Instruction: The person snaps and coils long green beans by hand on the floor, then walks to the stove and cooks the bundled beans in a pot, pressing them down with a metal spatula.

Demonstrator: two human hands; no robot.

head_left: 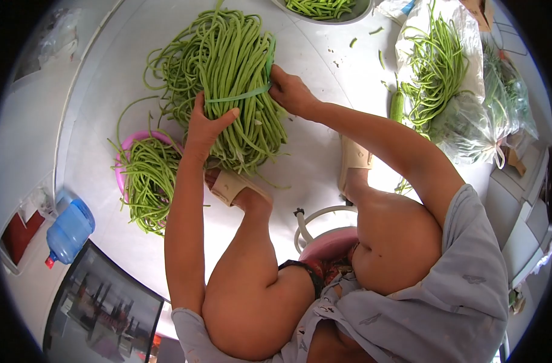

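Seating of the person, in a grey patterned shirt, is observed nearest the camera. A pale hose and a partly hidden pink rounded object are noted between the legs. Beige sandals are worn on the pale floor, which is glossy, faintly seamed and brightly lit between the feet. At the left, a dark-framed screen is seen, with a blue water jug lying just beyond it. A pink basin is heaped with loose yardlong beans.

Ahead of the feet, the large yardlong bean bundle is located on the floor. Its near left side is touched by the left hand, thumb and forefinger spread wide. By the right hand, the green band is held at the bundle's right edge, fingers curled narrowly.

Farther right, more beans are laid on a white sack, beside a clear plastic bag. At the far edge, cut bean pieces are contained in a grey bowl.
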